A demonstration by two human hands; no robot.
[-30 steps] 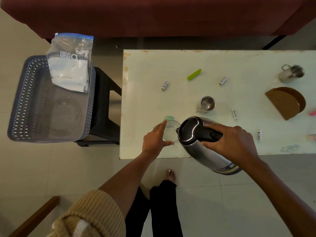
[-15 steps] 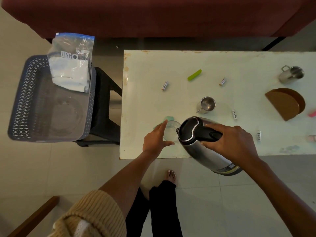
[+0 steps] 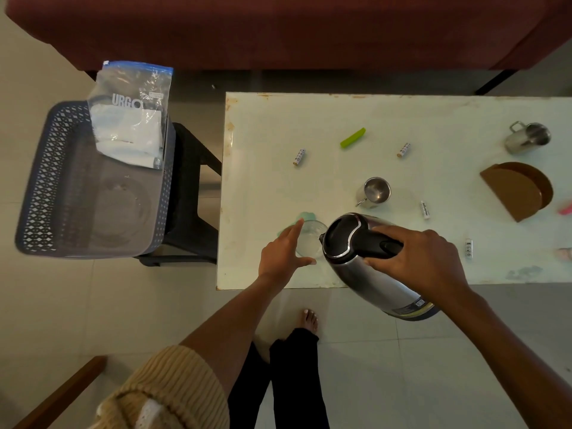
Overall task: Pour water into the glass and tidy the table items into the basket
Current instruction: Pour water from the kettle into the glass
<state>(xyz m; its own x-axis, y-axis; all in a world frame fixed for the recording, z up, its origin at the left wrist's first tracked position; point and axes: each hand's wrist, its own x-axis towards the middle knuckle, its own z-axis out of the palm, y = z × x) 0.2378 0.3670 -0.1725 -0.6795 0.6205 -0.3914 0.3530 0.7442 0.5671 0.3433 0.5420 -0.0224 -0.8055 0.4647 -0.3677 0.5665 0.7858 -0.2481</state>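
A: Hardly anything moved: my kettle point(image 3: 368, 274) stays tilted, its spout at the glass point(image 3: 311, 241) rim.
B: Yes. My right hand point(image 3: 424, 261) grips its handle; the fingers point(image 3: 292, 232) of my left hand point(image 3: 280, 258) curl around the glass, on the bench point(image 3: 340, 119).

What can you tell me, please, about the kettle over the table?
The kettle is brushed steel with a black lid, black handle and a label band near its base. The right hand grips the handle, holding it tilted with the spout at the rim of the glass, which the left hand holds on the table.
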